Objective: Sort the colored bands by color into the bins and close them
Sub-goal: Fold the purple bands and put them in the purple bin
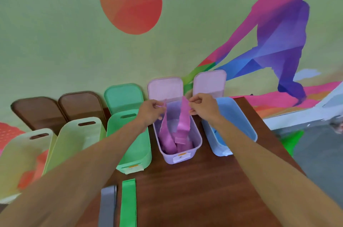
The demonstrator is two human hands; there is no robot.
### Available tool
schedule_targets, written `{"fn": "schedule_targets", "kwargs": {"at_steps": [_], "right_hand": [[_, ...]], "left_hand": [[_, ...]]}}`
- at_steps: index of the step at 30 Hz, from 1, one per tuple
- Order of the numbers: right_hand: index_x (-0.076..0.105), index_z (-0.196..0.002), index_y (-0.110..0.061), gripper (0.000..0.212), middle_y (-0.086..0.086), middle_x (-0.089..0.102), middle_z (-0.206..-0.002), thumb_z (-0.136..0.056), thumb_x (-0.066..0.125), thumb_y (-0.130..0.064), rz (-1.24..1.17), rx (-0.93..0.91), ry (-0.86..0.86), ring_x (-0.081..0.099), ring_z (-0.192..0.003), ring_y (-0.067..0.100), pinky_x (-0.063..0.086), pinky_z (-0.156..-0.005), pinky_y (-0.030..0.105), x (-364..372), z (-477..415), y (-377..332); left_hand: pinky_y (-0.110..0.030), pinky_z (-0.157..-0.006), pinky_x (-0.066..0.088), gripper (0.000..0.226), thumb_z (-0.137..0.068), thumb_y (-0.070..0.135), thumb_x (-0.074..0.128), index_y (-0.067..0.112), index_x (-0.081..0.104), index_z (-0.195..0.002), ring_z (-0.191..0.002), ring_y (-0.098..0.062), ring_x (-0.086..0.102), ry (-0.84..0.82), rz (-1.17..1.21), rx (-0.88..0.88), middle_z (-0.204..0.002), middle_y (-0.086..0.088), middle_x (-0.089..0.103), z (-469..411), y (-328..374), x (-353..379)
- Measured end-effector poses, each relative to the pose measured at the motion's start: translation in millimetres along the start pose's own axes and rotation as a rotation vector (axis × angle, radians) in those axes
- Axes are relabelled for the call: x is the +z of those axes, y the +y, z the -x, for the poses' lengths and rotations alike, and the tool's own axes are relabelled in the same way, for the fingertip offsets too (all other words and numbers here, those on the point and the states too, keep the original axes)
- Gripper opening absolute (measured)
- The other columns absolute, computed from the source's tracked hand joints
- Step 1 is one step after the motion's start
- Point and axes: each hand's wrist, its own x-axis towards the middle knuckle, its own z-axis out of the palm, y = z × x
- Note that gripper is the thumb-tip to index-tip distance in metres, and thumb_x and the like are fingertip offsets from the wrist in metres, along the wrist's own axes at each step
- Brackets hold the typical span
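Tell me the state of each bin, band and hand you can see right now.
Purple bin, open.
Blue bin, open, something blue inside.
Green bin, open.
Purple band, pinched by both hands, hanging into purple bin.
Green band, flat on table.
Grey band, flat on table.
Left hand, pinching purple band.
Right hand, pinching purple band.

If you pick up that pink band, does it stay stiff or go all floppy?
Probably floppy: the pink band sags and folds between the left hand and right hand into the purple bin. It seems light, since fingertip pinches hold it. It likely won't roll; the green band lies flat on the table.
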Motion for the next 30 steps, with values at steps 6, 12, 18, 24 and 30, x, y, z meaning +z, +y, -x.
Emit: {"fn": "schedule_targets", "kwargs": {"at_steps": [6, 12, 18, 24, 30], "right_hand": [[0.067, -0.082, -0.012, 0.009, 0.009, 0.067, -0.082, -0.084, 0.061, -0.005, -0.054, 0.144, -0.096, 0.066, -0.071, 0.017, 0.059, -0.076, 0.03, 6.5, -17.6, 32.7], [0.068, -0.098, -0.004, 0.016, 0.009, 0.067, -0.087, -0.088, 0.058, -0.012, 0.047, 0.202, -0.256, 0.064, -0.072, 0.013, 0.056, -0.063, 0.021, 21.4, -4.3, 45.6], [0.069, -0.088, -0.008, 0.018, 0.009, 0.071, -0.085, -0.087, 0.054, -0.018, 0.202, 0.177, -0.413, 0.069, -0.077, 0.02, 0.058, -0.077, 0.033, 65.0, 29.5, 51.8], [0.067, -0.094, -0.014, 0.013, 0.0, 0.069, -0.084, -0.089, 0.058, -0.022, 0.334, 0.072, -0.528, 0.066, -0.069, 0.01, 0.054, -0.063, 0.021, 115.0, 86.9, 45.6], [0.07, -0.098, -0.008, 0.024, 0.008, 0.07, -0.105, -0.093, 0.05, -0.022, 0.699, -0.122, -0.642, 0.065, -0.097, 0.027, 0.05, -0.089, 0.039, 176.9, 156.4, 41.7]], "left_hand": [[-0.016, -0.041, 0.037, 0.033, -0.092, 0.01, 0.057, 0.009, 0.04, -0.12, -0.047, -0.007, 0.056, -0.087, 0.039, -0.124, -0.079, -0.004, 0.059, 4.5, -32.3, 12.7], [-0.02, -0.053, 0.041, 0.018, -0.092, 0.01, 0.053, 0.011, 0.054, -0.11, -0.056, -0.006, 0.061, -0.115, -0.077, -0.119, -0.083, -0.003, 0.062, 22.9, -57.4, -0.9], [-0.026, -0.059, 0.043, 0.015, -0.094, 0.019, 0.054, 0.011, 0.056, -0.106, -0.065, -0.018, 0.062, -0.145, -0.181, -0.097, -0.087, -0.007, 0.065, 64.8, -91.6, -38.1], [-0.03, -0.076, 0.052, 0.016, -0.096, 0.022, 0.051, 0.015, 0.063, -0.104, -0.077, -0.017, 0.065, -0.25, -0.496, -0.059, -0.096, -0.003, 0.067, 121.8, -142.7, -107.6], [-0.023, -0.071, 0.046, 0.015, -0.09, 0.018, 0.051, 0.019, 0.065, -0.095, -0.076, -0.011, 0.057, -0.226, -0.503, -0.068, -0.082, 0.009, 0.061, 180.7, -197.4, -165.9]]}}
